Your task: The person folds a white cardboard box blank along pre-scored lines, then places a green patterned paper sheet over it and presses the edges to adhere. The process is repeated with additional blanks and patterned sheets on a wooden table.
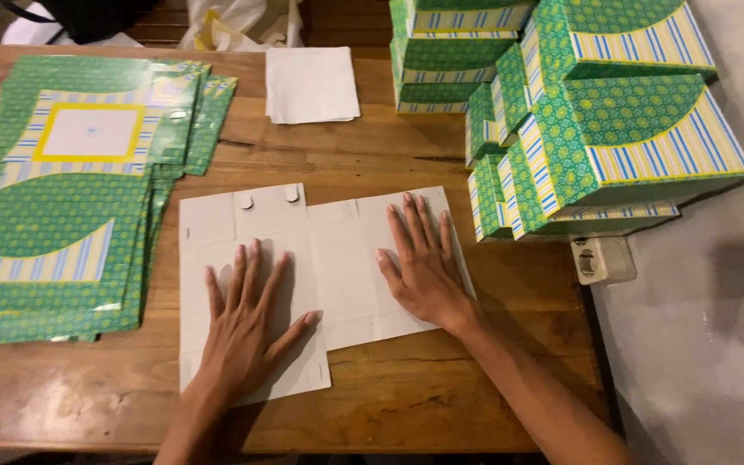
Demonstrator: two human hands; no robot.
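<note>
A flat, unfolded cardboard box blank (333,250) lies plain grey side up on the wooden table (441,405). My left hand (247,323) presses flat on its left panel, fingers spread. Laid flat on the blank's right panel is my right hand (424,267), fingers together and pointing away from me. Neither hand grips anything.
A stack of flat green patterned box blanks (62,215) lies at the left. Several folded green boxes with striped sides (596,120) are piled at the right and back. A white paper sheet pile (310,83) sits at the back centre. The table's right edge borders a grey floor (708,327).
</note>
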